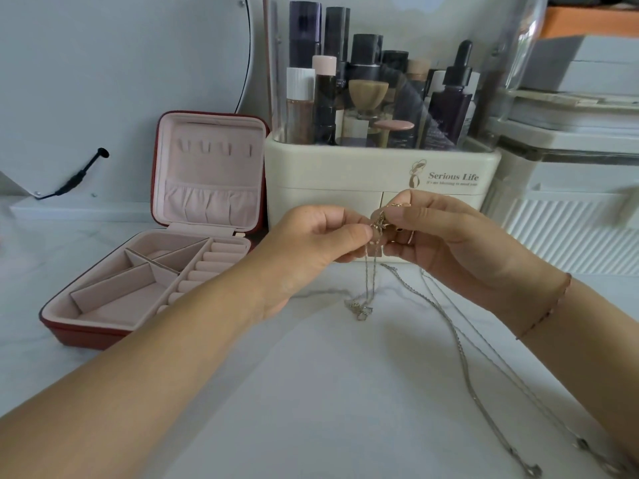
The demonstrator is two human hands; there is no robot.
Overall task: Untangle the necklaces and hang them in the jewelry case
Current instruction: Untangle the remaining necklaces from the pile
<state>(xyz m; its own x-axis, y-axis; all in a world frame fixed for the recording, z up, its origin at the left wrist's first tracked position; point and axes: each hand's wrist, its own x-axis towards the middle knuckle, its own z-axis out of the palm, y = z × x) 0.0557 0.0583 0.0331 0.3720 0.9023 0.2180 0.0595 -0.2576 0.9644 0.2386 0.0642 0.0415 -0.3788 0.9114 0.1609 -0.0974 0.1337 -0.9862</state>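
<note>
Pulling too hard is the main risk. If your hands draw apart while the gold knot (378, 221) is bunched between them, the loops could cinch tighter or a fine link could snap. The strands hanging down to the table (311, 392) may also catch the silver chain (460, 344) lying beside them.

Your left hand (311, 236) has its fingers curled, thumb and forefinger pinching the knot from one side. Your right hand (446, 236) pinches it from the other, fingertips nearly meeting the left's. Which strand each one holds is too fine to tell.

You hold the necklaces up just in front of the cosmetics organizer (380, 174), with their tails pooling on the table. The jewelry case (211, 174) stands open to your left, with nothing on its lid hooks (214, 148).
</note>
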